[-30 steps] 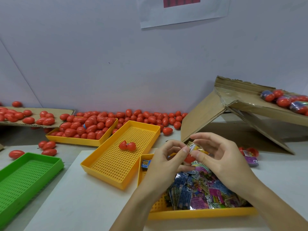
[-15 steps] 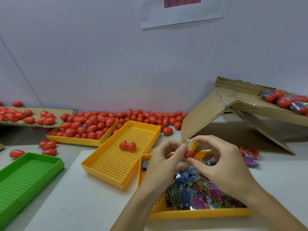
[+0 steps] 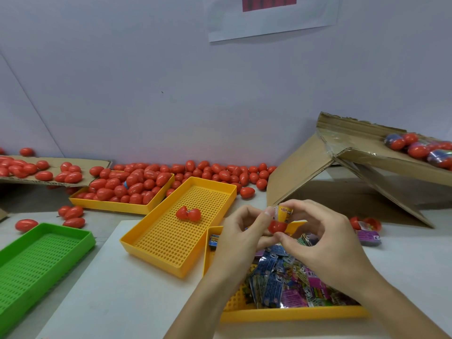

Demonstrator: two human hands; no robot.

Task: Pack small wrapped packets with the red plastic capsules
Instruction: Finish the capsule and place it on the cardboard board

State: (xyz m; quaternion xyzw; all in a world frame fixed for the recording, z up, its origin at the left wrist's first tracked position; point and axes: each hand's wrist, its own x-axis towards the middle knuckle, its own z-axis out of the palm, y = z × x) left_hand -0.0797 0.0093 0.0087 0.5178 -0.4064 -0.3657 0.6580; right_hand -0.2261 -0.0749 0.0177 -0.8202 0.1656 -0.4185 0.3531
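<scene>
Both hands meet above the yellow tray (image 3: 293, 314) of wrapped packets (image 3: 281, 285). My left hand (image 3: 242, 238) pinches a red capsule half (image 3: 277, 226) with an orange-yellow packet (image 3: 283, 214) standing upright in it. My right hand (image 3: 325, 243) pinches the same packet and capsule from the right side. An opened red capsule (image 3: 188, 214) lies in the middle yellow tray (image 3: 176, 241).
A yellow tray (image 3: 110, 204) heaped with closed red capsules sits at the back left, with more capsules along the wall (image 3: 220, 172). A green tray (image 3: 36, 260) lies at the left. A cardboard box (image 3: 342, 177) leans at the right, beside an open capsule and purple packet (image 3: 367, 231).
The packet has turned more upright and sits lower in the capsule half. Both hands have stayed above the packet tray, fingers shifting slightly around the capsule.
</scene>
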